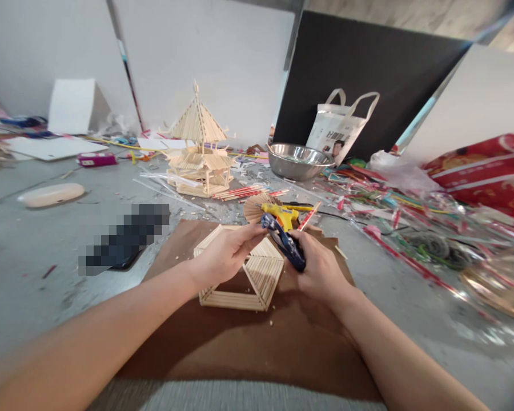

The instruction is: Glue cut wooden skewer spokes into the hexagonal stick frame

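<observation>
My right hand [323, 265] is closed around a dark blue hand tool with pale patches [288, 242], which looks like a pair of cutters. My left hand [227, 257] is pinched near the far end of that tool; what lies between its fingertips is hidden. Below both hands is a flat six-sided frame of pale wooden sticks [240, 301], with its right-hand panels filled by rows of sticks and an opening on the left. It rests on a brown sheet [223, 348]. Just beyond the tool lies a yellow glue gun [282, 216].
A stick pagoda model [199, 154] stands behind, with red-tipped sticks [240, 193] in front of it. Further right are a metal bowl [297, 162], a white bag [334, 134] and tangled scraps [411, 228]. On the left lie a blurred-out phone [126, 240] and a white oval case [51, 195].
</observation>
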Action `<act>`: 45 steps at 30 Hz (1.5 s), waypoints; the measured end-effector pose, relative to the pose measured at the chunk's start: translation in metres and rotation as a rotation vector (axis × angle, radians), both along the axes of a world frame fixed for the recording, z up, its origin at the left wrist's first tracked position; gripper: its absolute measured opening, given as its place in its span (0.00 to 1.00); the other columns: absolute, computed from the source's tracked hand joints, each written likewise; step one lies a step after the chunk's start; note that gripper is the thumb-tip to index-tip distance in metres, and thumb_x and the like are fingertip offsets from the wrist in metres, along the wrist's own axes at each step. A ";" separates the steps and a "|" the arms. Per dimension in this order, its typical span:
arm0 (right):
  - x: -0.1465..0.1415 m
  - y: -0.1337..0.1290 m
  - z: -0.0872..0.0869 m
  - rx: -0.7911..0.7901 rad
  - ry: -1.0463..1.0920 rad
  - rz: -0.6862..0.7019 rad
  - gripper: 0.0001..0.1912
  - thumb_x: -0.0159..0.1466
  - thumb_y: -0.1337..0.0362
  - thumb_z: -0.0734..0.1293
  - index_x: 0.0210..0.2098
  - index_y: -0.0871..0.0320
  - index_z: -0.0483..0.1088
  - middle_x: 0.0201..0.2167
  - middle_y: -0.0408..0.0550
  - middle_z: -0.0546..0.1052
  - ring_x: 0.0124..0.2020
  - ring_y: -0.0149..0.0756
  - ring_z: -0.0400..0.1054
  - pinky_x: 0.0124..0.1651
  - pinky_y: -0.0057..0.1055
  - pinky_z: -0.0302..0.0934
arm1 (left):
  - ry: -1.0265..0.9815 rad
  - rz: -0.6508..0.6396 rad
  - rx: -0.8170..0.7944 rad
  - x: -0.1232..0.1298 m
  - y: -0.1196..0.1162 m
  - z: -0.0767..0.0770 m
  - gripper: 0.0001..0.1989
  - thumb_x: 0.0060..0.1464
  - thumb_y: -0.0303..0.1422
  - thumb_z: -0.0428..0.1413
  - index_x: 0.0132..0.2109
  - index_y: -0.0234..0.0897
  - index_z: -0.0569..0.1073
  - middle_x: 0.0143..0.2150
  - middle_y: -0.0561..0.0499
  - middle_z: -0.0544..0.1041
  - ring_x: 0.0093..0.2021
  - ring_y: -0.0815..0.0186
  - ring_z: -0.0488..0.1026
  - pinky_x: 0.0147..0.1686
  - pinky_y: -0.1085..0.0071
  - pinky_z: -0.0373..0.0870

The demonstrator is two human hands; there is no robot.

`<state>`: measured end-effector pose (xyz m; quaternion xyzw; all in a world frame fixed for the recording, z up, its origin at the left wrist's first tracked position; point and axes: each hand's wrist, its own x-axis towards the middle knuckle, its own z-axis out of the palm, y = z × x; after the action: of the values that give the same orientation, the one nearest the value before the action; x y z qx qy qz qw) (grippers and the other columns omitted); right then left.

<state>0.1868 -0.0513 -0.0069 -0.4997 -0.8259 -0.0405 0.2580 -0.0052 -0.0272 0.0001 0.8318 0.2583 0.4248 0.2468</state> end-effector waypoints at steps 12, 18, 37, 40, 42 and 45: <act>-0.003 -0.004 0.005 -0.034 -0.038 -0.076 0.16 0.50 0.65 0.58 0.39 0.58 0.58 0.32 0.49 0.71 0.32 0.37 0.66 0.32 0.29 0.58 | -0.002 0.025 -0.043 0.002 -0.001 0.003 0.12 0.52 0.27 0.43 0.41 0.31 0.67 0.39 0.47 0.72 0.40 0.67 0.68 0.41 0.69 0.65; -0.005 -0.004 0.005 -0.086 -0.054 -0.121 0.14 0.50 0.65 0.58 0.38 0.59 0.59 0.28 0.48 0.72 0.28 0.37 0.67 0.28 0.28 0.56 | 0.035 0.076 -0.056 0.002 -0.001 0.002 0.12 0.53 0.29 0.42 0.40 0.31 0.67 0.34 0.48 0.73 0.37 0.68 0.69 0.38 0.71 0.66; -0.009 -0.001 0.005 -0.175 -0.124 -0.206 0.11 0.51 0.63 0.57 0.35 0.58 0.59 0.25 0.47 0.72 0.26 0.38 0.67 0.25 0.28 0.52 | 0.100 0.087 -0.141 0.000 0.005 0.001 0.10 0.54 0.32 0.40 0.38 0.34 0.64 0.27 0.53 0.69 0.32 0.70 0.66 0.32 0.74 0.63; -0.009 -0.001 0.005 -0.176 -0.123 -0.207 0.10 0.52 0.63 0.57 0.34 0.58 0.60 0.25 0.47 0.72 0.25 0.37 0.66 0.25 0.27 0.51 | 0.109 0.090 -0.162 -0.001 0.006 0.001 0.10 0.54 0.33 0.40 0.36 0.34 0.64 0.26 0.53 0.68 0.31 0.70 0.66 0.31 0.74 0.63; -0.009 -0.001 0.005 -0.177 -0.124 -0.206 0.10 0.51 0.63 0.57 0.34 0.58 0.60 0.24 0.46 0.72 0.24 0.36 0.66 0.25 0.26 0.51 | 0.122 0.098 -0.165 -0.001 0.006 0.001 0.10 0.54 0.33 0.40 0.36 0.34 0.63 0.27 0.53 0.68 0.29 0.71 0.65 0.30 0.74 0.62; -0.010 -0.001 0.004 -0.183 -0.122 -0.231 0.08 0.52 0.62 0.57 0.31 0.57 0.60 0.22 0.46 0.71 0.23 0.35 0.65 0.24 0.26 0.50 | 0.159 0.117 -0.159 -0.002 0.006 0.000 0.11 0.54 0.34 0.39 0.35 0.35 0.63 0.25 0.54 0.67 0.26 0.72 0.63 0.26 0.75 0.60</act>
<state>0.1770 -0.0522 -0.0027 -0.6093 -0.7774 -0.0248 0.1542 -0.0071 -0.0213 -0.0002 0.8243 0.3579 0.3492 0.2655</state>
